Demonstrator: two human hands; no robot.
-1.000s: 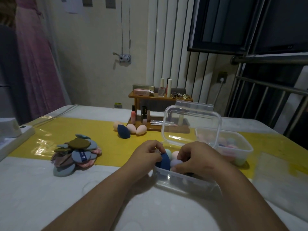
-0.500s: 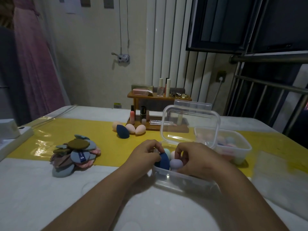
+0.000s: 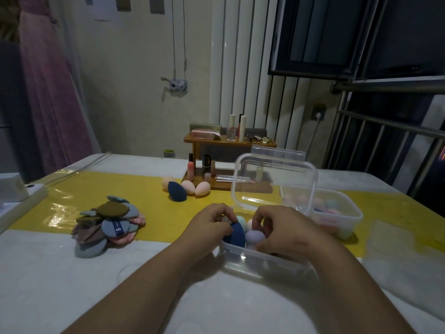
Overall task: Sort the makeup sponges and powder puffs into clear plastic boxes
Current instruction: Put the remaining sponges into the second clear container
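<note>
Where the two arms meet in the lower middle, the left grip (image 3: 212,224) pinches a dark blue sponge (image 3: 237,235) at the left end of the near clear box (image 3: 265,261). The right grip (image 3: 286,227) curls over a purple sponge (image 3: 255,237) in that box; I cannot tell if it holds it. Puffs (image 3: 108,222) lie piled at the left. Farther back, four sponges (image 3: 187,188) sit on the yellow surface (image 3: 144,189).

My left forearm (image 3: 144,280) and right forearm (image 3: 356,285) rise from the bottom edge and converge mid-frame. My left hand (image 3: 212,224) sits knuckles-up, its curled fingertips pinching a dark blue sponge (image 3: 237,235). My right hand (image 3: 286,227), just to the right, curls downward, and I cannot see its grasp.
</note>
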